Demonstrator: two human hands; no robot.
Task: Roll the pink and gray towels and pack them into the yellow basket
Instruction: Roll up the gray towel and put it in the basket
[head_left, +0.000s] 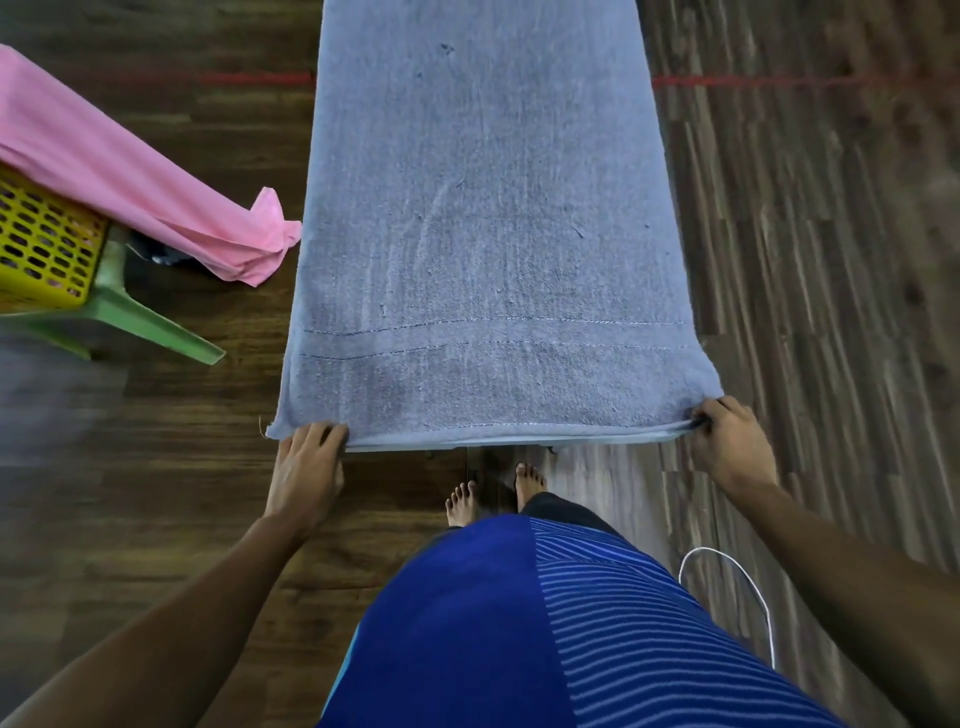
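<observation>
A long gray towel (488, 218) lies stretched out flat ahead of me, folded lengthwise, its near hem at my hands. My left hand (307, 462) grips the near left corner, fingers curled over the hem. My right hand (730, 447) pinches the near right corner, lifting the edge slightly. A pink towel (119, 171) drapes over the yellow basket (41, 244) at the left, its loose end hanging down beside the gray towel's left edge.
The basket sits on a green plastic stool (130, 317) at the left. Dark wood-look flooring (805, 260) surrounds the towel, with a red line (753, 80) across it farther off. My bare feet (493, 493) stand just behind the hem. A white cable (748, 577) loops at my right.
</observation>
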